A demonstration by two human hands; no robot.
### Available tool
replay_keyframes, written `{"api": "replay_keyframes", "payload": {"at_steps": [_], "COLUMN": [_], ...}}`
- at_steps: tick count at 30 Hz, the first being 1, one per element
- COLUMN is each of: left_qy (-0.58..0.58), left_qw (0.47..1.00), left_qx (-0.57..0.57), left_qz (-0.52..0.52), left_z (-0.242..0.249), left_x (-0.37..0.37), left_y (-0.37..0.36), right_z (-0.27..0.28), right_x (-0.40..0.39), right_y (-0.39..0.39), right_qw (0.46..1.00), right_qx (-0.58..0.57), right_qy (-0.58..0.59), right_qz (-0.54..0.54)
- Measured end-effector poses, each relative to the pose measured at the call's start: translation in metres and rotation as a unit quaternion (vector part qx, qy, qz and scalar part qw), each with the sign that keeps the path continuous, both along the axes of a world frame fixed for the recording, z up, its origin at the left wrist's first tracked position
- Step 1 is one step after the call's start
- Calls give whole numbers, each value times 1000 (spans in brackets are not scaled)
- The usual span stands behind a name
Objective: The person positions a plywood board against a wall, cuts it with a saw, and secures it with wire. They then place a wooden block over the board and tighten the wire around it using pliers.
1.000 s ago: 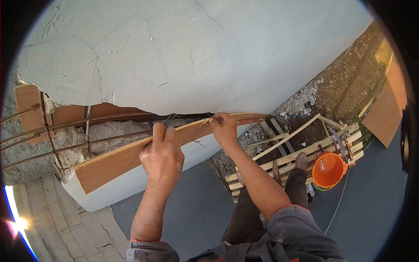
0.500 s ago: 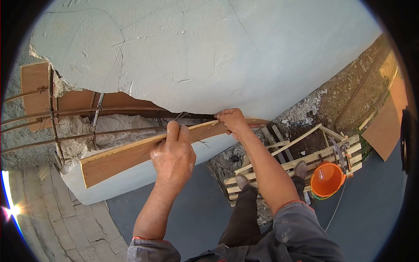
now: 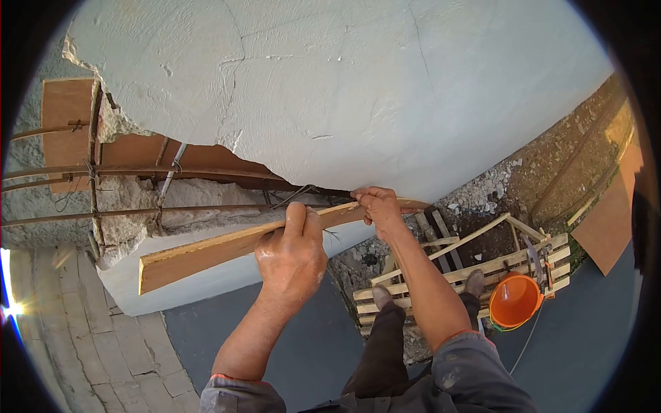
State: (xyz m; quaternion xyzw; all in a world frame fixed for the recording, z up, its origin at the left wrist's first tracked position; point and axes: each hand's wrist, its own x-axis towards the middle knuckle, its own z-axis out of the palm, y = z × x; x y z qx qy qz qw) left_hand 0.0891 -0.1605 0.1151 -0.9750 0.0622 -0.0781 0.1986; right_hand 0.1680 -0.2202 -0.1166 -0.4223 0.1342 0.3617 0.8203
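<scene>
A long wooden board stands on edge, slanting across the broken gap in the painted wall. My left hand is closed over the board's top edge near its middle, thumb side hidden. Farther right, my right hand pinches the same top edge, close under the broken lip of the plaster. Bent tie wire pokes out of the gap between my hands. Rusty rebar runs behind the board over rough broken concrete.
Another brown panel shows behind the bars. My feet stand on a slatted wooden pallet, beside an orange bucket and a hammer-like tool. Rubble lies along the wall base. At right leans a brown sheet.
The view has shifted, so the wall sits farther right. Both hands keep their grip and appear slightly farther right along with the board.
</scene>
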Motion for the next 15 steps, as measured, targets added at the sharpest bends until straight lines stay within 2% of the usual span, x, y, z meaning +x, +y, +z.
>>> {"api": "replay_keyframes", "payload": {"at_steps": [13,14,15], "left_qy": [7,9,6], "left_qw": [1000,1000,1000], "left_qx": [-10,-10,-9], "left_qz": [0,3,-7], "left_z": [2,2,2], "left_x": [2,1,1], "left_y": [1,2,2], "right_z": [-4,-2,6], "right_x": [-3,-3,-3], "right_y": [-10,-8,-8], "right_qw": [996,996,1000], "right_qx": [85,86,9], "right_qy": [30,32,-25], "right_qz": [15,18,12]}}
